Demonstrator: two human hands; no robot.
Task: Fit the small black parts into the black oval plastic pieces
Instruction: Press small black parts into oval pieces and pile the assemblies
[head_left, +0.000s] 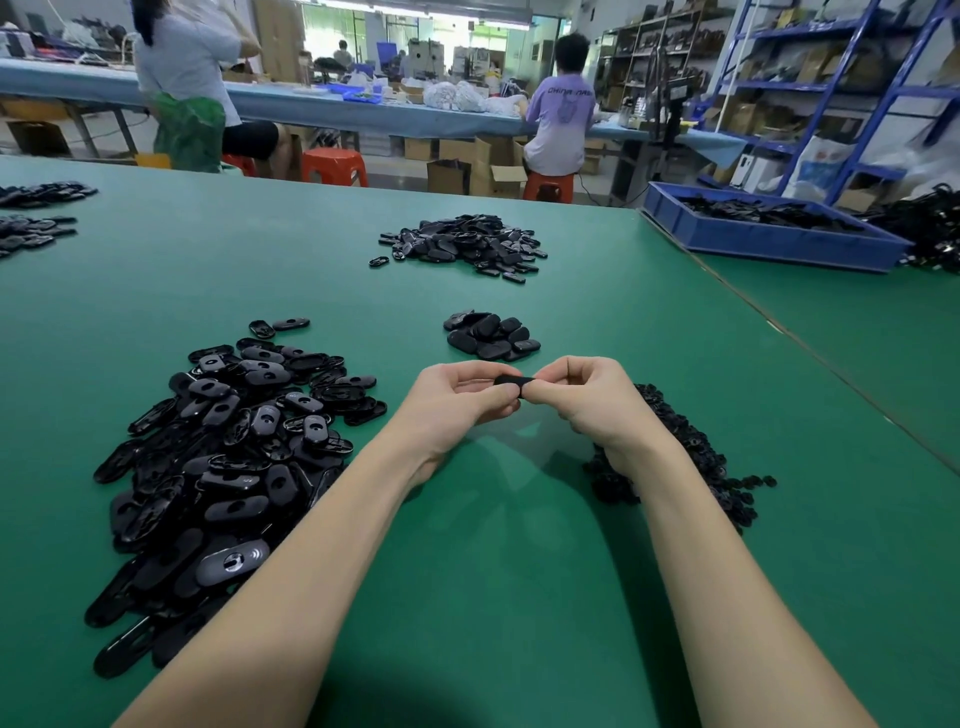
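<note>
Above the near middle of the green table (498, 545), the left hand (460, 397) and right hand (592, 400) meet, both pinching one black oval piece (511, 383) between curled fingers. A big heap of oval pieces (228, 447) lies toward the near left edge; small black parts (691, 452) are piled just right of the right wrist. Beyond sit a small pile (491, 335), then a farther heap (462, 244), and a blue bin (769, 228) by the far right corner
</note>
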